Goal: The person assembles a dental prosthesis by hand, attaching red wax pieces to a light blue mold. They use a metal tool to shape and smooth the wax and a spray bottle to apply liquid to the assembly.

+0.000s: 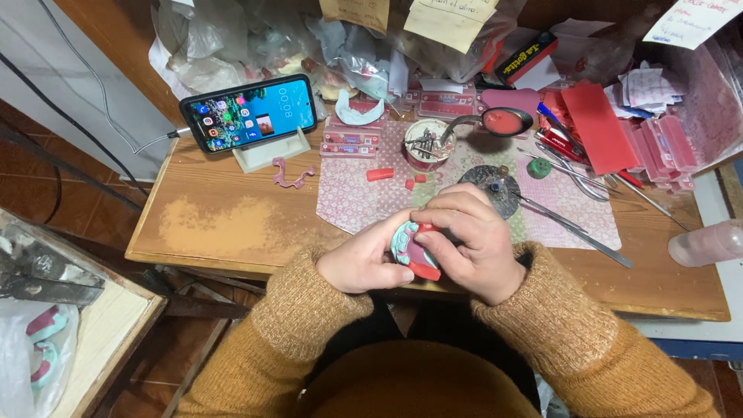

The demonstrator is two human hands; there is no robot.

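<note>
From the head view: both hands wrapped around a teal and red tooth mold (pixel 414 251) above the desk (pixel 232 224) edge. Left hand (pixel 364 263) under, right hand (pixel 464 240) on top, fingers (pixel 445 213) maybe pressing red wax.

Both hands on a dental cast

We hold a teal dental cast (pixel 410 251) with red wax between our hands: left hand (pixel 364 259) cupping it at nine o'clock, right hand (pixel 468 236) pressing from three. On the tabletop (pixel 224 224), a phone (pixel 249 112) stands at eleven o'clock, metal tools (pixel 573 224) lie at two, and a tin (pixel 427 143) of instruments sits at twelve.
</note>
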